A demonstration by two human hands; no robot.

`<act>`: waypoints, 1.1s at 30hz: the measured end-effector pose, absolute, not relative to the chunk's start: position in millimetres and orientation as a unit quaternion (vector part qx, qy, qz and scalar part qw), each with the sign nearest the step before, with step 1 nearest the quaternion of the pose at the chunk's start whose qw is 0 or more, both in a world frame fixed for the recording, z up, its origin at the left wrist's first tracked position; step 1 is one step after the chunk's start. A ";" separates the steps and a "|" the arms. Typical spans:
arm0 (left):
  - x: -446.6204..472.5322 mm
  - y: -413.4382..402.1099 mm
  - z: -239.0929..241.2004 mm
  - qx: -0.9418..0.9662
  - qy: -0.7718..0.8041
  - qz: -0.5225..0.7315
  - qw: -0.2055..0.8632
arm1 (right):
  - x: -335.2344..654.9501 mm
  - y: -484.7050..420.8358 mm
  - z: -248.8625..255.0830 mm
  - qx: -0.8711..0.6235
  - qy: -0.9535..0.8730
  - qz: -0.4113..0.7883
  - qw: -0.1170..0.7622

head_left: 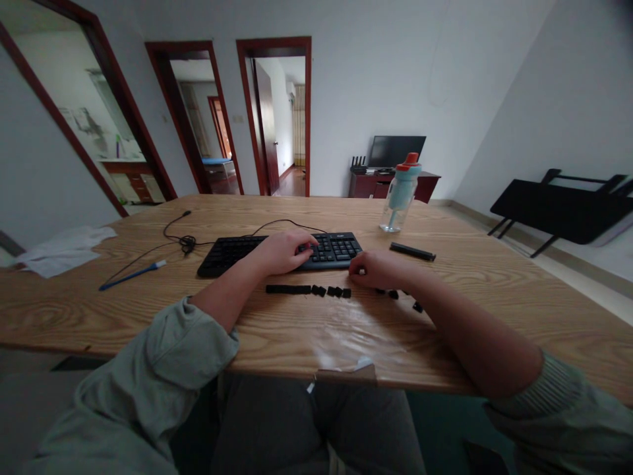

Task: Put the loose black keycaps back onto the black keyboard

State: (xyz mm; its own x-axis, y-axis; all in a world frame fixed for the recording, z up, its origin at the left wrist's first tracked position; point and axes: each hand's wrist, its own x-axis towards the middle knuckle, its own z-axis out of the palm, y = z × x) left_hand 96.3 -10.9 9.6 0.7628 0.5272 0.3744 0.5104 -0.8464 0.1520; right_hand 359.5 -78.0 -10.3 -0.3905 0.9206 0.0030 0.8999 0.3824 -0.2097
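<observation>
A black computer keyboard [341, 247] lies on the wooden table. My left hand [284, 252] rests over its middle, fingers bent together at the keys; what they pinch, if anything, is too small to tell. Just off the keyboard's front right corner, my right hand [378, 269] is curled close to the tabletop. Its fingertips are pressed together, and whatever is in them is hidden. In front of the keyboard runs a row of loose black keycaps [288, 289], the right ones slightly askew. More loose keycaps [393, 295] lie scattered beneath and beside my right wrist.
A clear bottle with a red lid [401, 194] stands behind a black strip [413, 251] on the right. To the left are a coiled cable [187, 244], a blue-handled brush [131, 275] and white cloth or paper [69, 249]. The wooden table [198, 323] ends near my lap.
</observation>
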 end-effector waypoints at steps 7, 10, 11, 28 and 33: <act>95.3 -15.3 5.1 0.941 0.270 0.201 0.041 | 353.0 -72.7 -12.5 -0.543 -0.818 0.140 0.126; 93.9 -18.9 4.4 0.939 0.277 0.195 0.056 | 355.7 -72.5 -15.1 -0.532 -0.820 0.159 0.142; 93.1 -19.5 4.2 0.938 0.280 0.193 0.062 | 356.8 -73.2 -15.4 -0.531 -0.819 0.163 0.144; 80.9 -7.8 -0.8 0.922 0.319 0.186 0.118 | 365.0 -79.9 -12.4 -0.510 -0.839 0.138 0.128; 80.8 -6.9 -1.7 0.921 0.320 0.186 0.125 | 367.7 -76.7 -16.6 -0.518 -0.838 0.124 0.121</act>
